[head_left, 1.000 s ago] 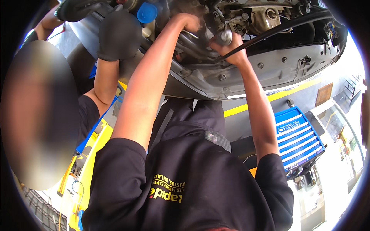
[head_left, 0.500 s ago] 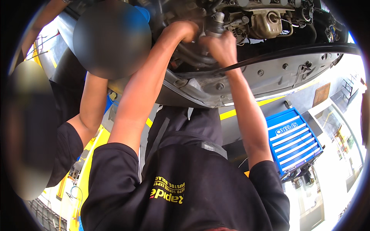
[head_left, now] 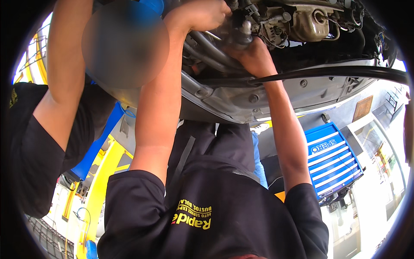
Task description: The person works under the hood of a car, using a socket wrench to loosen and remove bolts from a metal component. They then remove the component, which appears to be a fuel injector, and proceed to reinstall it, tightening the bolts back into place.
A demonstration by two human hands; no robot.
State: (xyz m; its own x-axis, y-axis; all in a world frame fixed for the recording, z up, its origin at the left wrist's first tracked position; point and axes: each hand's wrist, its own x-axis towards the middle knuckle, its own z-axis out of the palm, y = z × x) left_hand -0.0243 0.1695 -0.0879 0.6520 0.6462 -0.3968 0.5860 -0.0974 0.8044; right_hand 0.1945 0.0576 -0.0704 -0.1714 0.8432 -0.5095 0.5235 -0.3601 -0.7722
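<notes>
Overhead, a vehicle's exposed engine bay (head_left: 207,49) shows hoses and metal parts. My left hand (head_left: 205,16) is raised among them, fingers curled closed; what they hold, if anything, is hidden. Lower and to the right, my right hand (head_left: 255,57) has its fingers closed around the lower side of a dark rounded part (head_left: 239,39) with a silvery elbow-shaped neck above it. The fingertips are partly hidden. A long black strip (head_left: 319,75) crosses in front of my right wrist.
At left, a co-worker's bare arm (head_left: 64,64) reaches upward close to my left arm. A grey body panel (head_left: 297,93) hangs below the engine. Yellow lift parts (head_left: 103,172) stand lower left; a blue tool cabinet (head_left: 334,159) is at right.
My left hand has moved up and slightly right. My right hand has shifted a little lower, staying at the dark part. The co-worker's arm has come further up into view.
</notes>
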